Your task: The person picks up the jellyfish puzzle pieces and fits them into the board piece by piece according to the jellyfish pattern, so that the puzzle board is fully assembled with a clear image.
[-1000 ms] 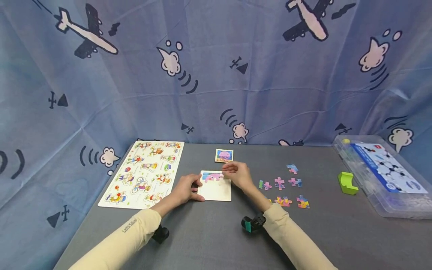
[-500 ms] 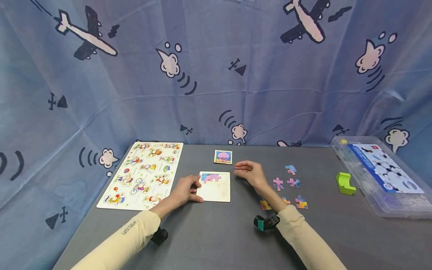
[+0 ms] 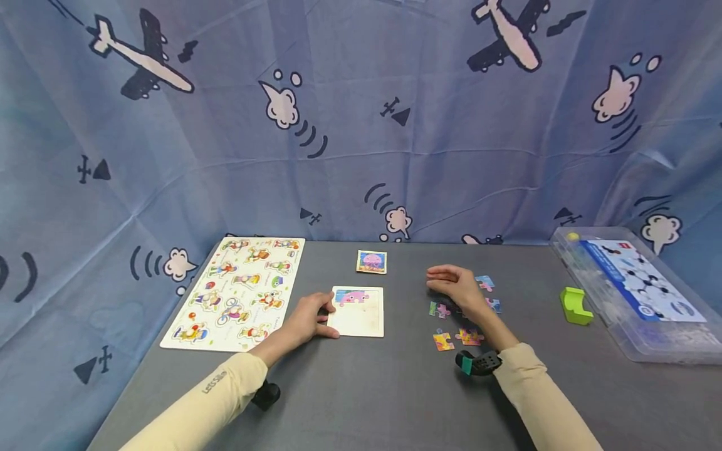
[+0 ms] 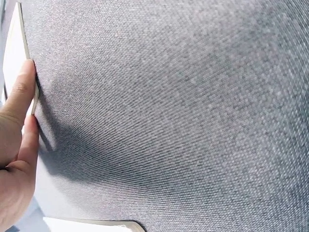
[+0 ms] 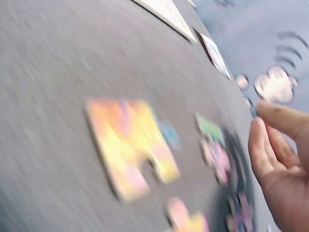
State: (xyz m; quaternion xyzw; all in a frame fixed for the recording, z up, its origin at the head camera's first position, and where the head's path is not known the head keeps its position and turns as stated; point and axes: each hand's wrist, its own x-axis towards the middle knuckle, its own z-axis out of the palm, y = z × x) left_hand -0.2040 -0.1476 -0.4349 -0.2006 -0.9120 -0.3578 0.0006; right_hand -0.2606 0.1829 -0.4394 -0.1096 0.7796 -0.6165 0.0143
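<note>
A small white puzzle board (image 3: 361, 321) lies on the grey table, a strip of blue and pink pieces (image 3: 354, 297) along its upper left. My left hand (image 3: 307, 317) holds the board by its left edge; in the left wrist view a finger and the thumb (image 4: 30, 130) are at the rim. My right hand (image 3: 458, 289) hovers over the loose pieces at the right, fingers loosely bent, nothing between them. Below it are a green and pink piece (image 3: 440, 309) and yellow-orange pieces (image 3: 443, 341), (image 5: 130, 145). Blue and pink pieces (image 3: 485, 283) are partly hidden behind the hand.
A small framed picture of a pink octopus (image 3: 371, 262) lies behind the board. At left is a large white board with cartoon figures (image 3: 237, 294). To the right are a green curved block (image 3: 576, 305) and a clear plastic case (image 3: 632, 338). A patterned cloth hangs behind.
My right hand has moved off the puzzle board to the right and now is above the loose pieces. The left hand stays at the board's edge.
</note>
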